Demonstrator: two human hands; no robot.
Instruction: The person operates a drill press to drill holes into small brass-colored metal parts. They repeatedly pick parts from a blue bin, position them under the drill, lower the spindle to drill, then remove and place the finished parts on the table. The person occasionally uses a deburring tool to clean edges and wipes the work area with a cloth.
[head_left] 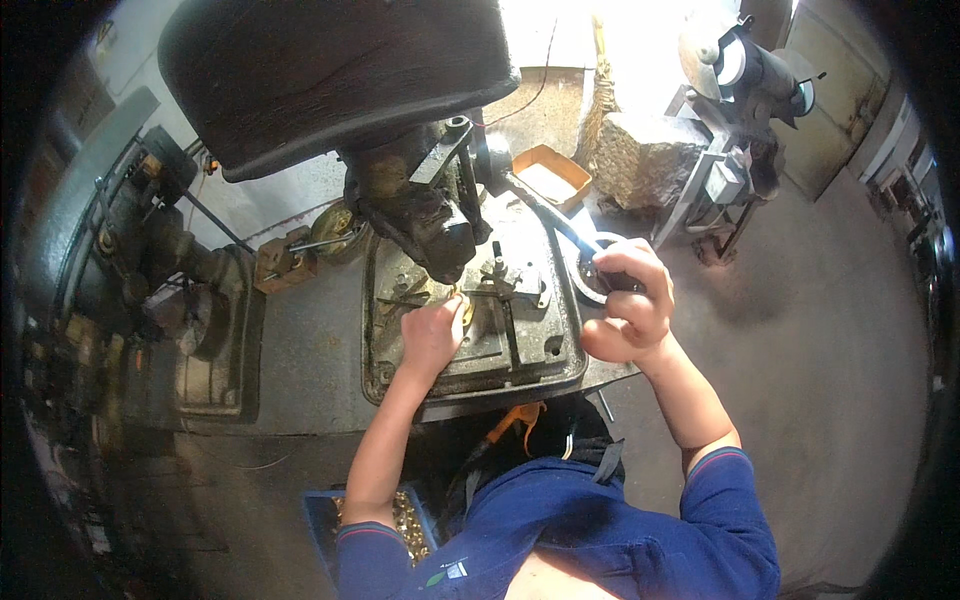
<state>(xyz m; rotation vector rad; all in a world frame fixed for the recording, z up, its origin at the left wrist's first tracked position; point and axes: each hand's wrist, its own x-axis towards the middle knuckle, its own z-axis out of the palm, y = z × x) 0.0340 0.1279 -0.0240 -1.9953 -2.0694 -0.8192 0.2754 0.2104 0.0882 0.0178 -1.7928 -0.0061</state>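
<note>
My left hand is closed on a small brass-coloured part, low on the metal work table of a drill press. Directly above these fingers hangs the press's dark spindle end; whether a bit touches the part cannot be seen. Off to the right, my right hand wraps round the dark grip of the press's feed lever. A clamp-like metal fixture is set on the table just right of my left hand.
The press's big dark housing overhangs the far side. Another machine stands at left, near a small open box. A yellow-rimmed tray lies behind the lever. Below my left arm, a blue crate holds many small brass-coloured pieces.
</note>
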